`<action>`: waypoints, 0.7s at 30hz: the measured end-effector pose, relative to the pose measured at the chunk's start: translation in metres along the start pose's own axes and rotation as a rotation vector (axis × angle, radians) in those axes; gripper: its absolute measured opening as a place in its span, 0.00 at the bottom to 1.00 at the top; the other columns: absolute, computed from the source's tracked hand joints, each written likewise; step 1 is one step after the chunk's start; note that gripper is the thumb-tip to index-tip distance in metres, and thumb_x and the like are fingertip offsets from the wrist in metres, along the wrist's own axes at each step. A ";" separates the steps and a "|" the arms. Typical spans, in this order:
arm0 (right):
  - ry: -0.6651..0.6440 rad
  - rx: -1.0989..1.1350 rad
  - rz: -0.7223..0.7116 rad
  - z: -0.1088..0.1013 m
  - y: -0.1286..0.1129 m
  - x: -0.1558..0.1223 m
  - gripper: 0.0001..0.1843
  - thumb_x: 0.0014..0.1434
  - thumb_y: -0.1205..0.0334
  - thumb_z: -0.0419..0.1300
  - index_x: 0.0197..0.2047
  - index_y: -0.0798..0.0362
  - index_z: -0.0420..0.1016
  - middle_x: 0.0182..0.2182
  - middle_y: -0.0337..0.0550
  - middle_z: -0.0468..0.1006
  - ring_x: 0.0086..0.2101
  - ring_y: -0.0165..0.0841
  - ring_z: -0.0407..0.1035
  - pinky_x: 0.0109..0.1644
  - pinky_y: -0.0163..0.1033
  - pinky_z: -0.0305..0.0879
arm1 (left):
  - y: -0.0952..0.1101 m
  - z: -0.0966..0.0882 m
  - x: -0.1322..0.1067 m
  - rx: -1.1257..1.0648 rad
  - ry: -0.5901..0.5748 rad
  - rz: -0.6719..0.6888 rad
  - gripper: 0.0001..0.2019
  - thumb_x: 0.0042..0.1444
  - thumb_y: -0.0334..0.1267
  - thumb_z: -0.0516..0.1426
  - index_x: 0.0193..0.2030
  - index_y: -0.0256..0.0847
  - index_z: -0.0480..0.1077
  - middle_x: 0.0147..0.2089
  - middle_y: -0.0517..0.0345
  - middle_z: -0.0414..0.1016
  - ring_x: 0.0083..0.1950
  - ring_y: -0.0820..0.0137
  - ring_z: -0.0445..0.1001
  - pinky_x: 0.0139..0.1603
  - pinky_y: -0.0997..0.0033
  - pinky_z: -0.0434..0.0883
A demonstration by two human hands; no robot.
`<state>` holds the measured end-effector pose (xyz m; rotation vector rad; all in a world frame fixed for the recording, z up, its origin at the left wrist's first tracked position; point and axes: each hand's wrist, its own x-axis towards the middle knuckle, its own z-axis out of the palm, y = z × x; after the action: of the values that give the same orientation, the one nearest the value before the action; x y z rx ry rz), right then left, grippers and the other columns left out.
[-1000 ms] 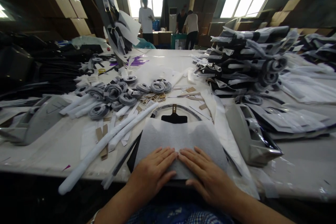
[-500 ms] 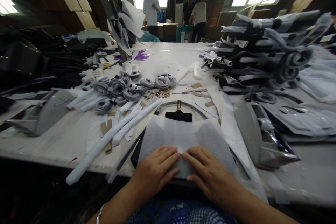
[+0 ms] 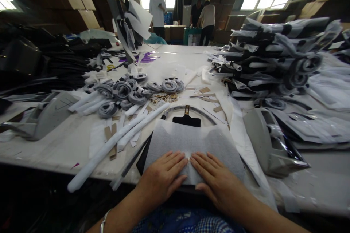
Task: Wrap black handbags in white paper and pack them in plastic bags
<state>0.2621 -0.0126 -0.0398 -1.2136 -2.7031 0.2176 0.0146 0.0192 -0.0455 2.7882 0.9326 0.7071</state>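
Note:
My left hand (image 3: pixel 165 172) and my right hand (image 3: pixel 212 171) lie flat on a thin white sheet (image 3: pixel 188 136), fingers stretched out and tips almost meeting in the middle. The sheet covers a black bag, and its dark side (image 3: pixel 142 162) shows at the left edge. Beyond the sheet's far edge a black flap with a gold clasp (image 3: pixel 187 116) sticks out. Around it curves a handle wrapped in clear film (image 3: pixel 206 111). What lies beneath the sheet is mostly hidden.
White padded rolls (image 3: pixel 117 147) and wrapped coiled straps (image 3: pixel 121 91) lie at left, near brown card strips (image 3: pixel 111 142). Tape dispensers stand left (image 3: pixel 54 116) and right (image 3: pixel 269 142). Wrapped black pieces (image 3: pixel 273 58) are piled at right. People (image 3: pixel 158 9) stand far back.
My right hand's fingers have straightened and lie flatter on the sheet. My left hand stays nearly in place, and the sheet and bag have hardly moved.

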 end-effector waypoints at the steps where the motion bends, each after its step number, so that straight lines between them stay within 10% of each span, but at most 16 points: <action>1: -0.001 -0.032 -0.010 0.002 0.000 0.001 0.31 0.70 0.52 0.51 0.70 0.60 0.58 0.66 0.54 0.63 0.64 0.47 0.59 0.65 0.58 0.62 | 0.000 0.001 0.000 0.008 0.001 0.006 0.18 0.68 0.38 0.52 0.62 0.36 0.67 0.61 0.48 0.73 0.62 0.63 0.72 0.62 0.54 0.72; 13: 0.026 -0.228 -0.029 -0.006 0.001 -0.007 0.40 0.66 0.44 0.56 0.73 0.51 0.47 0.71 0.44 0.55 0.68 0.48 0.50 0.71 0.61 0.37 | -0.002 -0.007 -0.006 0.214 -0.167 0.019 0.25 0.67 0.42 0.53 0.70 0.45 0.58 0.72 0.55 0.58 0.73 0.57 0.55 0.72 0.46 0.53; 21: 0.206 -0.317 -0.090 0.017 0.007 -0.016 0.40 0.64 0.35 0.51 0.70 0.53 0.59 0.68 0.47 0.60 0.68 0.47 0.48 0.73 0.57 0.32 | -0.002 -0.004 -0.015 0.303 -0.115 0.084 0.28 0.66 0.39 0.53 0.71 0.42 0.56 0.73 0.53 0.56 0.73 0.58 0.54 0.74 0.50 0.49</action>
<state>0.2742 -0.0207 -0.0595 -1.1126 -2.6671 -0.3419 0.0011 0.0116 -0.0482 3.1073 0.9794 0.4393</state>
